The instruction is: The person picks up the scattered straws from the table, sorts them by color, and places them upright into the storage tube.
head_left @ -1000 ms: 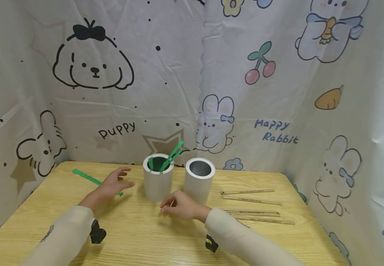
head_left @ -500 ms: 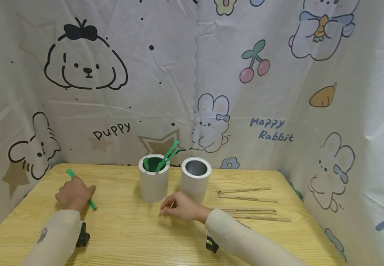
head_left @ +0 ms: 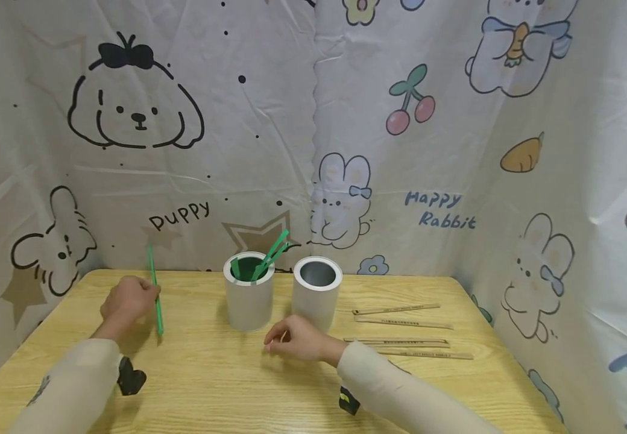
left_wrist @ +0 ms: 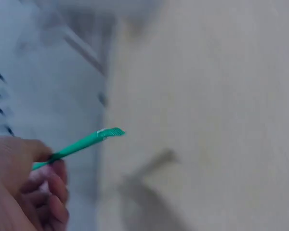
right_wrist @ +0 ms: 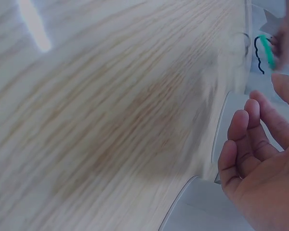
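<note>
My left hand (head_left: 128,301) pinches a slim green stick-shaped packet (head_left: 158,314) between thumb and fingers, raised over the left part of the table. The packet stands nearly upright in the head view; in the left wrist view its serrated end (left_wrist: 113,132) sticks out past the fingers. My right hand (head_left: 301,339) holds nothing, its fingers loosely curled in front of two white cylindrical cups. Several green packets (head_left: 272,253) lean inside the left cup (head_left: 249,306). No sticks show in the right cup (head_left: 318,301), whose lower front is partly hidden by my right hand.
Several thin brown printed sticks (head_left: 403,323) lie on the right side of the wooden table (head_left: 210,380). A cartoon-printed curtain (head_left: 270,150) hangs behind the table and along both sides.
My left hand reached left to the green packet lying on the table, took hold of it and lifted it, turning it more upright. My right hand has hardly moved.
</note>
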`<state>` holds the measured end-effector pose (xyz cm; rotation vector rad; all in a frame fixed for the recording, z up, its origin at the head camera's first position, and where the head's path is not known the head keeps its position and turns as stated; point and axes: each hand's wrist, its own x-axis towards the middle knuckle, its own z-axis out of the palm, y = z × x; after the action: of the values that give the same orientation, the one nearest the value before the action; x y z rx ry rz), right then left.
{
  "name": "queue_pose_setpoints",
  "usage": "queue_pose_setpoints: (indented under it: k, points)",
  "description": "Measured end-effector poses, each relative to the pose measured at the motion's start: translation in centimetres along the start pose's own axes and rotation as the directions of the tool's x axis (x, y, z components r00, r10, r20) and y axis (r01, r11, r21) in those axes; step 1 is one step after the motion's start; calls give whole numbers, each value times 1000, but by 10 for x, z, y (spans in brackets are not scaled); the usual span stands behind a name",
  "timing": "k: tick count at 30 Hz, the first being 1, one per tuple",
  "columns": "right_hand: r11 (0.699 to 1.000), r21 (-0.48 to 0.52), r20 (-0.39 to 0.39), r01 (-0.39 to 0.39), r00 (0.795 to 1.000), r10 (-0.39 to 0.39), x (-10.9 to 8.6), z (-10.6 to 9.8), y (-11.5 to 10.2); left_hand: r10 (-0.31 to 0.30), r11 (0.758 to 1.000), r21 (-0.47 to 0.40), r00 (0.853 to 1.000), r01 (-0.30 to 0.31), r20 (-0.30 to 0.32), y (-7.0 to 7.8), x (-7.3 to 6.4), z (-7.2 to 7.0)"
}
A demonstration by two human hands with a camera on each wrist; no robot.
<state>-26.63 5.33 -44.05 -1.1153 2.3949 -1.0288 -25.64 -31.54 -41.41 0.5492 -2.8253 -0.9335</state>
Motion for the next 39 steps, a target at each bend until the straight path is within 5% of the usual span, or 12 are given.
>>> queue_pose_setpoints:
  k: [2, 6, 10, 14, 18, 25, 34, 39]
  points:
    - [1000, 0, 2, 8, 1000, -8, -1, 0, 1, 82, 993, -80, 992, -90, -92, 22, -3, -5]
    - [1000, 19, -8, 4, 1000, -4, -3, -1, 3, 220, 941, -199, 941, -274, -258, 74, -13, -20]
    - [1000, 20, -15, 5, 1000, -5, -5, -2, 2, 280, 856, -335, 898, -394, -340, 118, -22, -32]
    - [1000, 4, -8, 16, 1000, -16, -5, -1, 2, 349, 813, -334, 859, -476, -374, 141, -25, -27]
    - [1000, -1, -6, -2, 1000, 2, -5, 0, 4, 432, 837, -227, 855, -499, -287, 146, -22, -12]
    - [1000, 5, -11, -11, 1000, 11, -6, 0, 6, 445, 876, -160, 890, -456, -99, 142, -19, 5]
    - [1000, -4, -30, -3, 1000, 3, -10, -5, 8, 474, 858, -207, 880, -471, -36, 125, -17, 15]
    - [1000, 4, -50, 21, 999, -21, -14, -11, 9, 528, 805, -323, 849, -498, 5, 104, -12, 21]
